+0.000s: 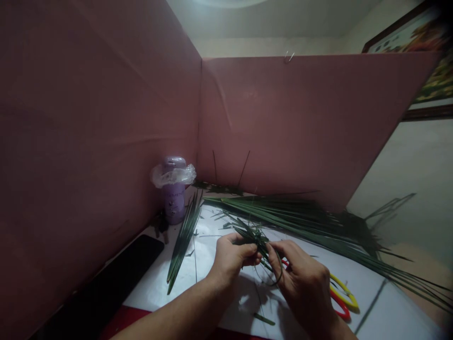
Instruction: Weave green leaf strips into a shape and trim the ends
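Observation:
Near the middle of the table, my left hand (231, 257) is closed round the base of a small bundle of green leaf strips (253, 234). Its thumb presses on the bundle from the front. Close on the right, my right hand (300, 274) pinches a thin dark strip (280, 271) that curves in a loop below the bundle. The fingertips of both hands are only a little apart. Scissors with yellow and red handles (345, 293) lie on the table, partly behind my right hand.
Long green leaves (283, 215) stretch across the back and right of the white table (382, 307). More leaves (186, 241) lie at left, beside a purple bottle (174, 200) with clear plastic round it. A black flat object (141, 257) is at far left. Pink panels (283, 123) stand behind.

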A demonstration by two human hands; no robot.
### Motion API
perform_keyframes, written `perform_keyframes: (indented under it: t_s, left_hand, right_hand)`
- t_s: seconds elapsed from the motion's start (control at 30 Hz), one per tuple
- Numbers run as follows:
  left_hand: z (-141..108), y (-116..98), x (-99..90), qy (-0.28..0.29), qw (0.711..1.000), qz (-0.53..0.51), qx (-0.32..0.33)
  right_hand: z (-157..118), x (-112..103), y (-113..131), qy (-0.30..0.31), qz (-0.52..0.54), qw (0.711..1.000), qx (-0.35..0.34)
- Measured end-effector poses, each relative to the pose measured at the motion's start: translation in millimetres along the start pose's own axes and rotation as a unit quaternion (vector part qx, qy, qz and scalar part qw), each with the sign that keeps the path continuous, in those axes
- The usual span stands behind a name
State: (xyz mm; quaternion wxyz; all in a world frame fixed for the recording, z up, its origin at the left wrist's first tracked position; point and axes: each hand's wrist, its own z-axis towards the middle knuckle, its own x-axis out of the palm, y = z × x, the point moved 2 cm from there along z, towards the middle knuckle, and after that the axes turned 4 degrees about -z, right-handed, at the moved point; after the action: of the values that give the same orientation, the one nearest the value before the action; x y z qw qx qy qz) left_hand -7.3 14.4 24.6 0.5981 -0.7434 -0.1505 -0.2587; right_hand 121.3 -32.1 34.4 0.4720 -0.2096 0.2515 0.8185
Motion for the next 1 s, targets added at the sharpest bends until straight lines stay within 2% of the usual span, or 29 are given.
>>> perform_keyframes:
  t_s: [0.3,0.6,1.0]
  left_hand:
    - [-4.1,-2.7,3.7,-0.002,0.999,0.03,0.019]
    - [-4.0,-0.8,3.4,0.014,1.0,0.024,0.001]
    - [-4.9,-0.3,3.3,0.013,1.0,0.023,0.01]
  right_hand:
    - [1.7,-3.9,6.7,-0.016,-0.035,0.998,-0.053]
    - [1.9,-4.6,9.8,-0.034,-0.089,0.99,-0.106]
    - [-0.7,-0.5,9.2,-0.025,-0.084,0.99,-0.108]
